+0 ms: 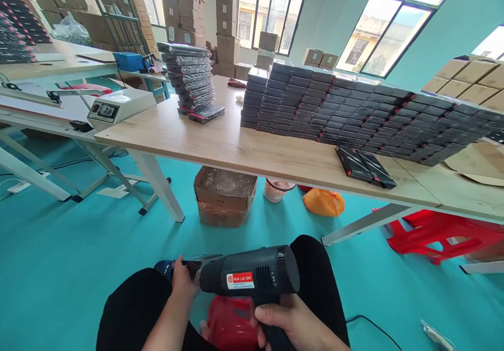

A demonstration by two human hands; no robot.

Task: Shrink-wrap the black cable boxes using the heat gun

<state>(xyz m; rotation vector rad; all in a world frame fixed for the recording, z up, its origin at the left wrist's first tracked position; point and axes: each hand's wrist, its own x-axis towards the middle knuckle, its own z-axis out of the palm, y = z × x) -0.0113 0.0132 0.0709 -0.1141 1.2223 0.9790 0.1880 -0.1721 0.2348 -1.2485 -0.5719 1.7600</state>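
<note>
1. The hands: the right hand (277,317) grasps the handle of a black plastic heat gun (250,271) with a red-and-white label, below the pale wooden tabletop's (228,143) near edge; the left hand (183,282) curls beside the nozzle, its grip impossible to tell.
2. Under the tabletop, an open brown cardboard box (221,213) holds crumpled clear plastic film (230,183).
3. Also under the tabletop: a pale round basket (273,193), contents unclear, and a tied orange plastic bag (323,202), contents hidden.
4. On the tabletop stands a long wall of flat black boxes (334,106).
</note>
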